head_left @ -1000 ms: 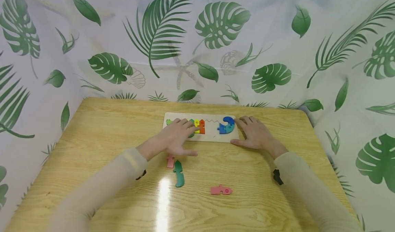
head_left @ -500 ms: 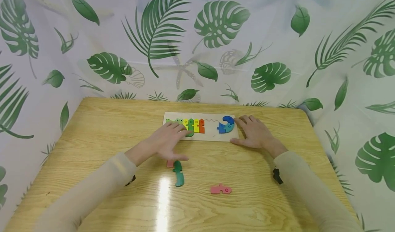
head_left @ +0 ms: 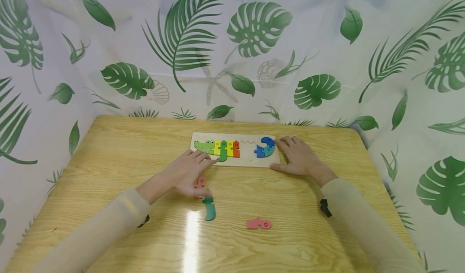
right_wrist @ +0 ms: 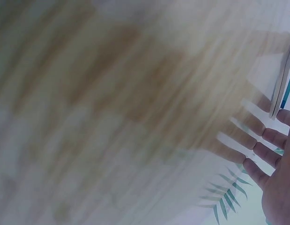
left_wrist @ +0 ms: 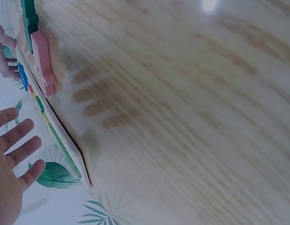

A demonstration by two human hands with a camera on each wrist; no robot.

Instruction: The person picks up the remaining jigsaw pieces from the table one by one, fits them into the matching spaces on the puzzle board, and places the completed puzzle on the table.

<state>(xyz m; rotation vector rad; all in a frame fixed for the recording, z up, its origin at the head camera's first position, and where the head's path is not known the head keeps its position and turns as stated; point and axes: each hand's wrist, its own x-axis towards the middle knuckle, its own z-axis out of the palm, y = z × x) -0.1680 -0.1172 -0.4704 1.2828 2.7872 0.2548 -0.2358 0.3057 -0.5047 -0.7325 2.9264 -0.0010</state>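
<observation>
One crocodile puzzle board is holding one green head, two yellow pieces, one green leg, one orange piece and three blue tail pieces. Two loose pink pieces, one loose teal piece and two hands are showing.

Your left hand partly hides a pink piece and the teal piece; left wrist view — the left edge crops that hand; right wrist view — your right hand and the board are cut off, the tabletop blurred.

Leaf-print sheeting round a wooden table suggests a screened-off workspace.
</observation>
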